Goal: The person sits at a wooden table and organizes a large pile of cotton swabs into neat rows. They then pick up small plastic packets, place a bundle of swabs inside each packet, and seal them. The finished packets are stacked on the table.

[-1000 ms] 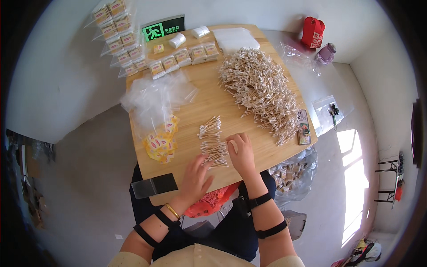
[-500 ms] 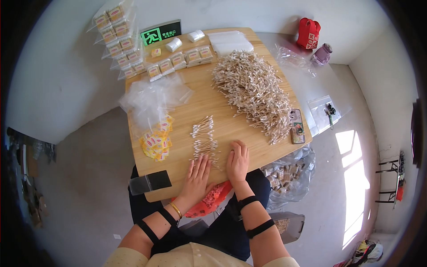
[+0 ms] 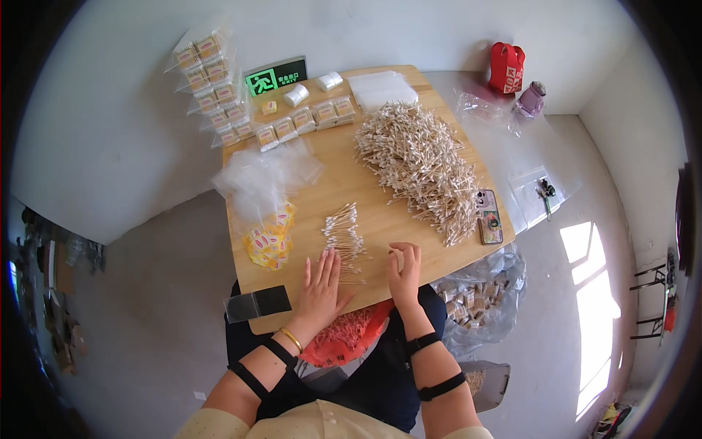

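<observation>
Many cotton swabs [image 3: 342,231] lie by my left hand [image 3: 319,287], its fingers a bit spread, and my right hand [image 3: 405,276] curls, but I cannot tell if it pinches anything.

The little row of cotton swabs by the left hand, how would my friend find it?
Find the wooden table and look at its near part, between the yellow cards and the right hand. The little row of cotton swabs lies there, by the left hand. It's a thin strip, unlike the big heap of swabs farther right.

Cotton swabs [image 3: 342,228]: white tips, beige sticks. Cards [image 3: 268,246]: yellow, white, red. Tabletop [image 3: 391,219]: tan.
</observation>
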Tool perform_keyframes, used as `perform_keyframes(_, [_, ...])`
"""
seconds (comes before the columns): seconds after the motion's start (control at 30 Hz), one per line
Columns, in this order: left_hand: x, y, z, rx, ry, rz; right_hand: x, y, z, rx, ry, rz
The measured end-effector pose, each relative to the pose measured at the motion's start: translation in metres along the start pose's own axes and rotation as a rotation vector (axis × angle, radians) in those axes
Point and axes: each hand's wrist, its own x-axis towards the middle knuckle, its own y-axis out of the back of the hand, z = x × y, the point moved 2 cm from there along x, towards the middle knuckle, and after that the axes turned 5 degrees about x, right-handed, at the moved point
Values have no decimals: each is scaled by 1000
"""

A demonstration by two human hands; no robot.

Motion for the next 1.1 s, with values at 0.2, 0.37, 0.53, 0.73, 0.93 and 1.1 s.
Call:
perform_keyframes(0.2, [-46,27,-21,-49,48,3,17,50,-124,550,-115,-366])
perform_keyframes(0.37, [-83,49,-22,-79,76,-10,10,119,-307,932,331,-1140])
perform_keyframes(0.53, [-112,71,-20,-123,105,87,-42,117,-376,1258,609,-1323])
perform_keyframes(0.73, [-137,90,-14,-136,122,145,-72,124,-415,1367,518,-1402])
perform_keyframes(0.93, [-156,98,-20,-134,123,201,-86,138,-433,1257,660,-1371])
perform_keyframes(1.1, [-168,102,-23,-116,133,233,-96,143,-441,1170,712,-1327])
